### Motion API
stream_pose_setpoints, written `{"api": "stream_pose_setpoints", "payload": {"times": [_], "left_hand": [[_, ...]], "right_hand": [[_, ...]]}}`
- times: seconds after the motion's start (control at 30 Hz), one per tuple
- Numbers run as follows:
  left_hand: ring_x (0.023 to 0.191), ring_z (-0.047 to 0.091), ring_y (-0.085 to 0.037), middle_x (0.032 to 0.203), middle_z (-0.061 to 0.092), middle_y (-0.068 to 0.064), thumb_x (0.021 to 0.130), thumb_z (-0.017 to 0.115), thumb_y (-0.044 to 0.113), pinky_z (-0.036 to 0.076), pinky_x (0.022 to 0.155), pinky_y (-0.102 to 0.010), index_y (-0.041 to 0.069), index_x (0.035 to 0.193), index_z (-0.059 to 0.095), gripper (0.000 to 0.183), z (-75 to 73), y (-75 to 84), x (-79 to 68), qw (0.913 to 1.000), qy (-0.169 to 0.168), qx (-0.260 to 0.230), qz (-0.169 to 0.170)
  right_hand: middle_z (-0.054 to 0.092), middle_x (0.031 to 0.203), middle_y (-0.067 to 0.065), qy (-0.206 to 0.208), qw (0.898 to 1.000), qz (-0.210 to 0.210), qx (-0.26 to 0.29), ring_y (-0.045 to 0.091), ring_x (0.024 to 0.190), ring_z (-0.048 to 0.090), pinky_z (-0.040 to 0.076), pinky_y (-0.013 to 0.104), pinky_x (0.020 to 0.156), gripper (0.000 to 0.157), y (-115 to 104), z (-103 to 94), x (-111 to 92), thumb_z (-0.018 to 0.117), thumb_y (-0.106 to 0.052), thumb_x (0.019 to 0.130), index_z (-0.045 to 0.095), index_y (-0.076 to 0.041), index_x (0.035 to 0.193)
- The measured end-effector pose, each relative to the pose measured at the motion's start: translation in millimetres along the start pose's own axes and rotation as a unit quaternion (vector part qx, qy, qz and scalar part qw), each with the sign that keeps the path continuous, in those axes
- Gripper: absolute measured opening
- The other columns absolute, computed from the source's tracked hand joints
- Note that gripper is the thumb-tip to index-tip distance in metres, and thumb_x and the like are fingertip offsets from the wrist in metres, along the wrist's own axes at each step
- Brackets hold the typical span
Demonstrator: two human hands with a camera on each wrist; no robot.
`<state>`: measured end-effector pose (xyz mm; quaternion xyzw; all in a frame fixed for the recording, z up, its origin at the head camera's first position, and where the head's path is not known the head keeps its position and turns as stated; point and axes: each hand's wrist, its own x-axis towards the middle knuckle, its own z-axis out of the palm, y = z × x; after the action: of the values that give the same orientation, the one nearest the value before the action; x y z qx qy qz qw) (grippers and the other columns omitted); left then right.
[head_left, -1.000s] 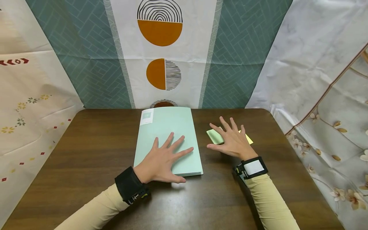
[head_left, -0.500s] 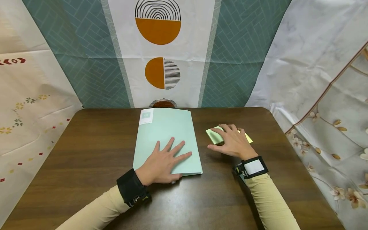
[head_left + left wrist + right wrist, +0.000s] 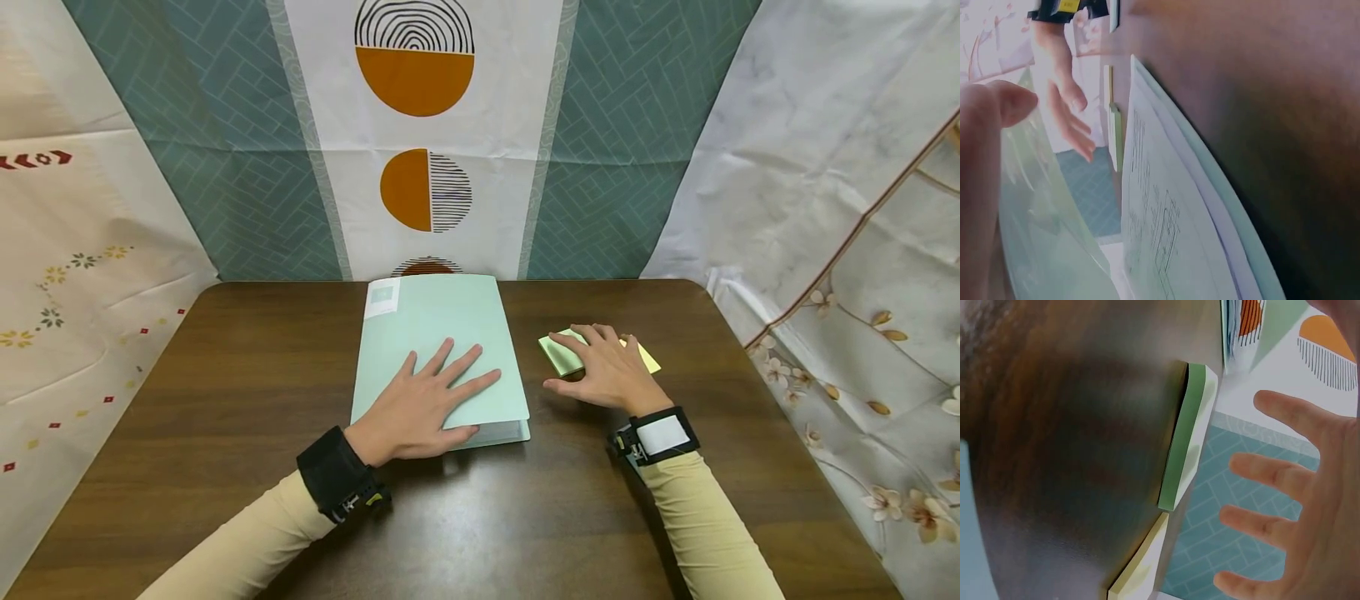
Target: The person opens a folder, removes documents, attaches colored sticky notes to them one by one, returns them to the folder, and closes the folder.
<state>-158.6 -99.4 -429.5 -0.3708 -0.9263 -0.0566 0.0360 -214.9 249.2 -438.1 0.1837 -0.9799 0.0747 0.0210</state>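
A mint-green folder with a white label lies on the table. My left hand has its fingers spread over the cover and its thumb at the near edge, holding that edge raised. In the left wrist view the thumb shows against the lifted cover, with printed sheets under it. My right hand hovers, fingers apart and slightly bent, over a green sticky note pad and a yellow sticky note pad. Both pads lie flat and are partly hidden by the hand in the head view.
The brown wooden table reaches back to a patterned curtain. Floral cloth hangs at the right side. A pale blue thing lies close to the right wrist, mostly hidden under it in the head view.
The left hand came down onto the folder, its thumb went to the near edge, and the cover's near edge has risen. The right hand's fingers have bent down over the sticky note pads.
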Motion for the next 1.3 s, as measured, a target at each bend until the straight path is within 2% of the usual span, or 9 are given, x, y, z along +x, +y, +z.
{"api": "stream_pose_setpoints", "payload": {"times": [0.17, 0.33, 0.57, 0.77, 0.9, 1.03, 1.13, 1.3], "left_hand": [[0.175, 0.028, -0.045, 0.191, 0.023, -0.001, 0.110, 0.058, 0.059, 0.036, 0.126, -0.084, 0.042, 0.179, 0.027, 0.078, -2.9, -11.0, 1.3, 0.9975, 0.030, -0.063, -0.013], [0.178, 0.021, -0.042, 0.192, 0.016, 0.002, 0.110, 0.058, 0.048, 0.029, 0.129, -0.085, 0.039, 0.181, 0.022, 0.080, -3.8, -19.8, -0.4, 0.9852, 0.093, -0.141, -0.027], [0.177, 0.022, -0.044, 0.192, 0.015, 0.000, 0.109, 0.052, 0.042, 0.030, 0.125, -0.089, 0.032, 0.182, 0.023, 0.079, -4.8, -25.1, -4.6, 0.9755, 0.136, -0.172, -0.016], [0.174, 0.027, -0.049, 0.191, 0.022, -0.007, 0.107, 0.048, 0.037, 0.033, 0.124, -0.088, 0.024, 0.181, 0.027, 0.078, -7.3, -30.3, -8.8, 0.9614, 0.191, -0.199, 0.000], [0.173, 0.030, -0.050, 0.189, 0.026, -0.013, 0.112, 0.043, 0.039, 0.031, 0.132, -0.079, 0.016, 0.180, 0.027, 0.074, -7.8, -36.1, -11.4, 0.9439, 0.234, -0.232, 0.018], [0.173, 0.030, -0.048, 0.189, 0.026, -0.016, 0.117, 0.032, 0.050, 0.027, 0.136, -0.072, 0.012, 0.180, 0.024, 0.074, -7.0, -41.9, -15.3, 0.9258, 0.272, -0.261, 0.028], [0.173, 0.030, -0.047, 0.189, 0.025, -0.016, 0.118, 0.025, 0.058, 0.028, 0.136, -0.073, 0.012, 0.181, 0.022, 0.078, -6.7, -44.2, -17.1, 0.9218, 0.283, -0.263, 0.029], [0.173, 0.031, -0.048, 0.189, 0.026, -0.016, 0.117, 0.024, 0.060, 0.030, 0.133, -0.077, 0.010, 0.180, 0.023, 0.081, -9.8, -44.3, -18.2, 0.9181, 0.293, -0.265, 0.029]], "right_hand": [[0.060, 0.167, 0.012, 0.001, 1.000, -0.004, -0.003, 0.048, 0.152, 0.054, 0.044, 0.083, 0.111, 0.085, -0.6, 0.0, 0.6, 0.071, -0.079, 0.090, 0.060, -0.035, 0.163], [0.059, 0.168, 0.013, -0.007, 1.000, -0.006, 0.005, 0.049, 0.154, 0.053, 0.042, 0.084, 0.114, 0.088, -3.6, -0.6, 1.1, 0.071, -0.080, 0.089, 0.059, -0.035, 0.163], [0.058, 0.169, 0.014, -0.009, 1.000, -0.008, 0.007, 0.050, 0.156, 0.051, 0.041, 0.084, 0.115, 0.088, -6.7, -0.5, 3.0, 0.070, -0.080, 0.089, 0.059, -0.034, 0.164], [0.057, 0.170, 0.014, -0.009, 1.000, -0.012, 0.005, 0.050, 0.156, 0.052, 0.041, 0.082, 0.115, 0.089, -10.1, -2.0, 5.1, 0.072, -0.079, 0.088, 0.060, -0.035, 0.163], [0.057, 0.170, 0.015, -0.014, 1.000, -0.019, 0.002, 0.050, 0.155, 0.053, 0.042, 0.083, 0.115, 0.088, -12.4, -1.3, 7.0, 0.071, -0.079, 0.089, 0.060, -0.033, 0.164], [0.057, 0.170, 0.015, -0.013, 1.000, -0.024, 0.001, 0.050, 0.155, 0.053, 0.043, 0.083, 0.115, 0.088, -16.2, -1.4, 7.3, 0.071, -0.078, 0.089, 0.060, -0.032, 0.163], [0.058, 0.170, 0.015, -0.012, 1.000, -0.029, 0.000, 0.049, 0.155, 0.053, 0.045, 0.081, 0.115, 0.087, -21.6, -0.6, 8.5, 0.071, -0.078, 0.089, 0.061, -0.032, 0.163], [0.056, 0.172, 0.014, -0.016, 0.999, -0.043, -0.001, 0.048, 0.158, 0.052, 0.049, 0.078, 0.111, 0.086, -35.9, 2.3, 13.3, 0.072, -0.078, 0.089, 0.061, -0.033, 0.163]]}}
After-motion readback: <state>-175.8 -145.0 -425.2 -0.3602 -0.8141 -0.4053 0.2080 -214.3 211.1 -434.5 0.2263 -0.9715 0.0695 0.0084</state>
